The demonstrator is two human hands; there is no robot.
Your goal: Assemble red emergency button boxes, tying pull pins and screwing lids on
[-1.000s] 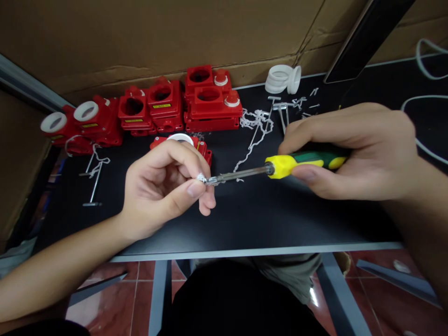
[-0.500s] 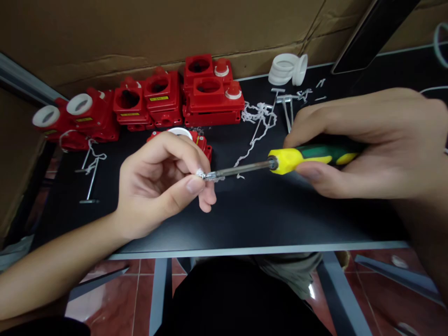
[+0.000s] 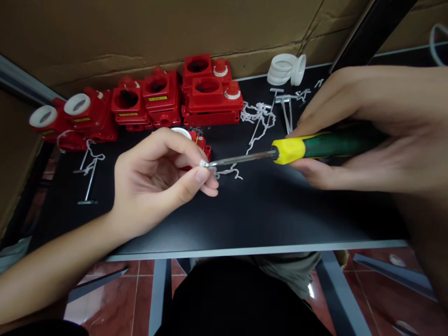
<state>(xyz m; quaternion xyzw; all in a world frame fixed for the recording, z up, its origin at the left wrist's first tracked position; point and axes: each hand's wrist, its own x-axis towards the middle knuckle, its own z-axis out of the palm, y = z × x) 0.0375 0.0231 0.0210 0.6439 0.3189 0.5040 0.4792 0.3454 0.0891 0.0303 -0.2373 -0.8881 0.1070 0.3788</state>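
Note:
My left hand (image 3: pixel 157 182) pinches a small silver screw (image 3: pixel 204 164) between thumb and forefinger, above the black table (image 3: pixel 266 210). My right hand (image 3: pixel 367 126) grips a screwdriver (image 3: pixel 301 148) with a yellow and green handle. Its metal shaft points left, and the tip meets the screw at my left fingertips. A red housing with a white ring (image 3: pixel 196 138) lies just behind my left hand, mostly hidden by the fingers.
Several red plastic housings (image 3: pixel 206 95) stand along the back by a cardboard wall (image 3: pixel 157 28), two with white rings (image 3: pixel 75 103). Stacked white rings (image 3: pixel 286 69), metal T-pins (image 3: pixel 285 105) and white strings (image 3: pixel 257 116) lie behind the screwdriver. More pins (image 3: pixel 87 179) lie at left.
My right hand rose and tilted, lifting the screwdriver handle. The tip stays on the screw in my left fingers, which moved up slightly.

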